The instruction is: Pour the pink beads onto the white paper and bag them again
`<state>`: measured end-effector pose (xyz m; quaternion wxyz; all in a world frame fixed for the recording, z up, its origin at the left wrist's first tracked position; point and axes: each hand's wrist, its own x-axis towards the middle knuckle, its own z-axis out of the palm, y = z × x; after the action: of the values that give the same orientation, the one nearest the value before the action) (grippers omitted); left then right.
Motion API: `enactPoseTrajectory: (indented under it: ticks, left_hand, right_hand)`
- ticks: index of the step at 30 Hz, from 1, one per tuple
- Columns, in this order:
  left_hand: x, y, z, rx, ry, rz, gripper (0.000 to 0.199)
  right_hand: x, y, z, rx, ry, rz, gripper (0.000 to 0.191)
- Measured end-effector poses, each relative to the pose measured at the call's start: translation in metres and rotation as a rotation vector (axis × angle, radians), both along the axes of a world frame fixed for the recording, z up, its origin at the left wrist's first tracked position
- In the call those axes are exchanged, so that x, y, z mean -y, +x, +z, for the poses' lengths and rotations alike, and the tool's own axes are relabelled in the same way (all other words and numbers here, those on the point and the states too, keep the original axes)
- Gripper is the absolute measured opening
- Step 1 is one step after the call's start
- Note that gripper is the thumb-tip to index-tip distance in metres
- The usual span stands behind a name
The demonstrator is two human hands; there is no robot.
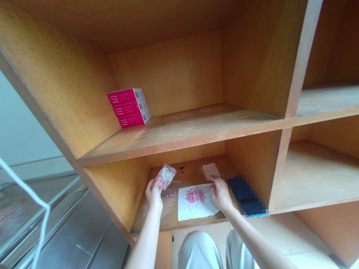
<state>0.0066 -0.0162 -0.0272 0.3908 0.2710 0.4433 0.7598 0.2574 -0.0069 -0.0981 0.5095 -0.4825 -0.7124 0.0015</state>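
My left hand [154,192] is closed on a small clear plastic bag [168,174], lifted over the left part of the lower shelf. Pink and whitish contents show through the plastic. A few loose pink beads or pills [171,194] lie just below it on the wood. In the middle rests a white sheet [186,213] with a heap of small round pink pieces [195,196] on it. My right hand [220,192] is at the sheet's right edge, its fingers bent together; what they hold, if anything, is too small to tell. Behind its fingertips is a pale flat card or packet [209,170].
A dark phone [247,196], partly blurred out, lies right of the sheet. Above, the wooden shelf [191,126] bears a stack of pink-and-white boxes [127,108]. A white cable [13,177] hangs at left beside a metal-framed rack [71,245]. My knees are below the shelf edge.
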Motion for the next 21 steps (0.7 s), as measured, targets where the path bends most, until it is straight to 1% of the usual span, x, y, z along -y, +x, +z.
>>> enactPoseTrajectory:
  ticks: [3, 6, 8, 11, 12, 14, 16, 17, 19, 21]
  left_hand:
    - [0.012, 0.008, -0.005, 0.208, -0.041, -0.046, 0.002]
    - [0.025, 0.017, -0.012, 0.397, -0.133, -0.095, 0.009]
    - [0.034, 0.023, -0.016, 0.467, -0.137, -0.156, 0.011]
    - [0.045, 0.032, -0.019, 0.498, -0.120, -0.258, 0.010]
    - [0.047, 0.035, -0.020, 0.494, -0.122, -0.281, 0.009]
    - [0.050, 0.040, -0.021, 0.471, -0.140, -0.298, 0.009]
    - [0.050, 0.044, -0.021, 0.448, -0.162, -0.287, 0.010]
    - [0.050, 0.045, -0.021, 0.437, -0.176, -0.278, 0.010]
    - [0.049, 0.046, -0.022, 0.392, -0.207, -0.267, 0.011]
    - [0.049, 0.045, -0.022, 0.312, -0.236, -0.278, 0.011]
  right_hand:
    - [0.001, 0.000, 0.002, -0.017, -0.004, 0.020, 0.034]
    - [0.002, 0.001, 0.005, -0.062, -0.002, 0.049, 0.033]
    - [0.005, 0.001, 0.009, -0.115, 0.000, 0.080, 0.030]
    - [0.012, -0.004, 0.021, -0.237, -0.043, 0.159, 0.026]
    - [0.015, -0.009, 0.026, -0.284, -0.087, 0.200, 0.025]
    - [0.022, -0.020, 0.038, -0.396, -0.232, 0.282, 0.025]
    - [0.027, -0.033, 0.050, -0.457, -0.449, 0.449, 0.028]
    - [0.028, -0.039, 0.054, -0.506, -0.561, 0.509, 0.030]
    - [0.030, -0.048, 0.061, -0.601, -0.755, 0.555, 0.030]
    - [0.031, -0.052, 0.065, -0.660, -0.881, 0.578, 0.027]
